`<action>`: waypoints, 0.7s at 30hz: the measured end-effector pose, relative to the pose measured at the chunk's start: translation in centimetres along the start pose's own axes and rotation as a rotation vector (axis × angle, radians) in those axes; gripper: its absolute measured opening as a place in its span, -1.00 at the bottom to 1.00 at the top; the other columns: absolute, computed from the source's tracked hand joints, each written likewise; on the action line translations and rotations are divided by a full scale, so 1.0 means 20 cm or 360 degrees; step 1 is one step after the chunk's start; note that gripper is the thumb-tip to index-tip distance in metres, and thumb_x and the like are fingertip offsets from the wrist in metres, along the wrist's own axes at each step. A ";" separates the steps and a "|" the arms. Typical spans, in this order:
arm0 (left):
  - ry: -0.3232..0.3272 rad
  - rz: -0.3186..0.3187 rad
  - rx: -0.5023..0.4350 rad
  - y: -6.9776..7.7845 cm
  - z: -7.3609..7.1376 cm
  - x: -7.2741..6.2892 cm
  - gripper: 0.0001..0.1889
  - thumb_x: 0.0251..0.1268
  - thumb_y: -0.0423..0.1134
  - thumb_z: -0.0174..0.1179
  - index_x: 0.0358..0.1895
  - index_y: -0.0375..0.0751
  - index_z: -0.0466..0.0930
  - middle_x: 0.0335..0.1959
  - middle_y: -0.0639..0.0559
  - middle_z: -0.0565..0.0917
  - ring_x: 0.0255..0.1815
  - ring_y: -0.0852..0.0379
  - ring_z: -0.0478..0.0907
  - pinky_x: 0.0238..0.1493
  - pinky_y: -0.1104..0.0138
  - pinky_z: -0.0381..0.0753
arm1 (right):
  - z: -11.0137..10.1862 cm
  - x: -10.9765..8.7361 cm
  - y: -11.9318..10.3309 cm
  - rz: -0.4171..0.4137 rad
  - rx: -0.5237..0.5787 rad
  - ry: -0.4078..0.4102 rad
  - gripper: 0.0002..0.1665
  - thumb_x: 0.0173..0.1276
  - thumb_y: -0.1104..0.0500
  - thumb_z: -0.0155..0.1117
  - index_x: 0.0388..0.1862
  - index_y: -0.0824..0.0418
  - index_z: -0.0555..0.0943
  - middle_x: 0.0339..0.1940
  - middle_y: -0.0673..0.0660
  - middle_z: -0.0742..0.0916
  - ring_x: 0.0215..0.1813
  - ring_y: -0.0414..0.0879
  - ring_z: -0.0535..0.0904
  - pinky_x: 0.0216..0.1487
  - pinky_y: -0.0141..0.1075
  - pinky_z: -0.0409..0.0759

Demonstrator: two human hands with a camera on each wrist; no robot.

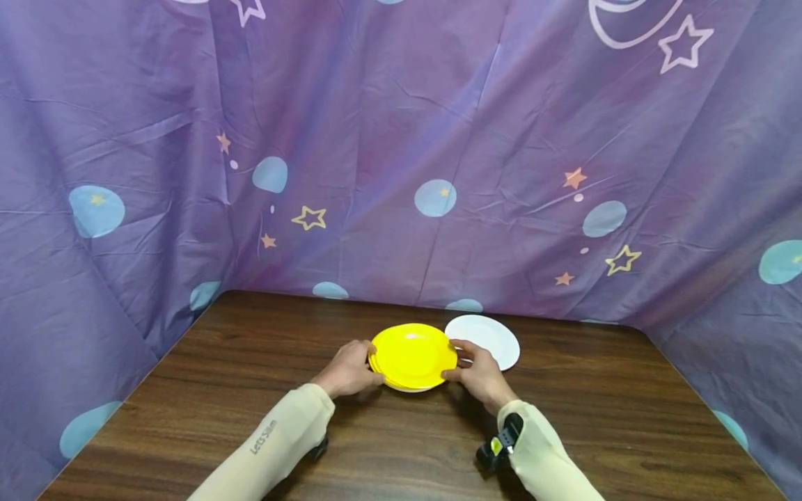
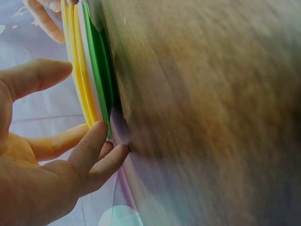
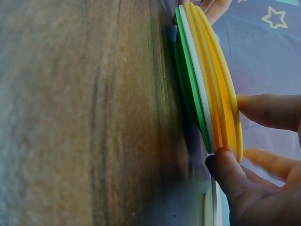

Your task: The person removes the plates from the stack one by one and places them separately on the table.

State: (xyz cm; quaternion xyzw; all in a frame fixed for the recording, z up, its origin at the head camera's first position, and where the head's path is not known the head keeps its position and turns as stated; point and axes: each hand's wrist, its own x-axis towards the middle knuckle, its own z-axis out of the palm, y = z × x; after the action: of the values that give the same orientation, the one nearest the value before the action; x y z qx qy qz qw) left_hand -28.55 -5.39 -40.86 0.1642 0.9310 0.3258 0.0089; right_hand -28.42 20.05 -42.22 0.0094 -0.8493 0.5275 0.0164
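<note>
A stack of round plates sits on the wooden table: yellow plates [image 1: 415,356] on top, a white plate [image 3: 201,89] beneath them, and green plates [image 2: 99,66] lowest. My left hand [image 1: 349,369] grips the stack's left rim. In the left wrist view, its thumb and fingers bear on the plate edges. My right hand [image 1: 477,372] holds the opposite rim, fingertips spread along the yellow and white edges in the right wrist view. The uppermost yellow plate lies slightly off from the one below. Behind my right hand, a separate white plate [image 1: 485,337] lies on the table, partly hidden.
The dark wooden table [image 1: 263,362] extends to both sides and toward me. A purple curtain [image 1: 376,139] with stars and planets hangs along its back and sides. A black wrist camera [image 1: 499,443] is strapped at my right sleeve.
</note>
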 end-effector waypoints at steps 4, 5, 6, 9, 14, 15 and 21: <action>-0.0025 -0.0004 -0.0012 0.00 0.00 0.00 -0.41 0.01 -0.26 0.43 0.15 -0.49 0.57 0.08 -0.31 0.65 0.13 -0.14 0.55 0.24 0.02 0.55 | 0.00 0.00 0.00 0.0009 0.0000 0.0008 -0.21 0.05 0.45 0.46 0.33 0.42 0.48 0.23 0.49 0.62 0.20 0.28 0.64 0.13 -0.14 0.69; -0.0031 -0.0008 -0.0014 0.00 0.00 0.00 -0.42 0.03 -0.26 0.42 0.15 -0.48 0.57 0.08 -0.31 0.65 0.13 -0.14 0.54 0.25 0.02 0.54 | 0.00 0.00 0.00 0.0012 0.0006 0.0009 -0.21 0.05 0.45 0.45 0.33 0.43 0.47 0.23 0.49 0.62 0.21 0.28 0.63 0.13 -0.15 0.69; -0.0038 -0.0018 -0.0023 0.01 0.00 0.00 -0.42 0.04 -0.26 0.42 0.17 -0.47 0.57 0.10 -0.30 0.65 0.15 -0.14 0.54 0.26 0.02 0.53 | 0.00 0.00 0.00 0.0014 0.0013 0.0011 -0.21 0.06 0.44 0.45 0.33 0.43 0.47 0.24 0.49 0.61 0.21 0.27 0.63 0.14 -0.16 0.68; -0.0049 -0.0023 -0.0030 0.01 -0.01 -0.01 -0.42 0.06 -0.25 0.40 0.18 -0.44 0.57 0.11 -0.28 0.65 0.16 -0.13 0.53 0.27 0.02 0.53 | 0.00 0.00 0.01 0.0021 0.0026 0.0005 -0.21 0.08 0.41 0.44 0.35 0.43 0.46 0.28 0.48 0.59 0.24 0.25 0.62 0.18 -0.16 0.66; -0.0071 -0.0013 -0.0036 0.01 -0.01 -0.01 -0.45 0.10 -0.26 0.38 0.20 -0.39 0.59 0.13 -0.24 0.66 0.18 -0.11 0.51 0.28 0.01 0.51 | 0.00 0.00 0.01 0.0046 0.0013 0.0026 -0.21 0.10 0.38 0.43 0.37 0.39 0.45 0.34 0.46 0.56 0.28 0.24 0.60 0.27 -0.10 0.61; -0.0075 -0.0010 -0.0038 0.01 -0.01 -0.01 -0.46 0.11 -0.26 0.38 0.20 -0.38 0.60 0.14 -0.24 0.66 0.19 -0.11 0.51 0.29 0.01 0.50 | 0.00 0.00 0.01 0.0053 0.0014 0.0033 -0.21 0.10 0.38 0.43 0.37 0.39 0.46 0.35 0.46 0.56 0.28 0.24 0.60 0.27 -0.10 0.61; -0.0083 0.0016 -0.0037 0.01 0.00 -0.01 -0.47 0.07 -0.27 0.37 0.17 -0.38 0.62 0.11 -0.23 0.68 0.15 -0.09 0.51 0.26 -0.01 0.50 | -0.02 -0.01 0.01 0.0104 0.0069 0.0072 -0.22 0.10 0.37 0.43 0.37 0.35 0.48 0.34 0.44 0.57 0.25 0.17 0.61 0.24 -0.17 0.61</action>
State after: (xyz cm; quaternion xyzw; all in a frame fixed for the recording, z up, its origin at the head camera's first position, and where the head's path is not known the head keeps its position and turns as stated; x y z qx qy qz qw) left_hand -28.20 -5.30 -40.64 0.1774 0.9257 0.3323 0.0335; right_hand -28.20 20.49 -42.29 -0.0300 -0.8369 0.5462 0.0182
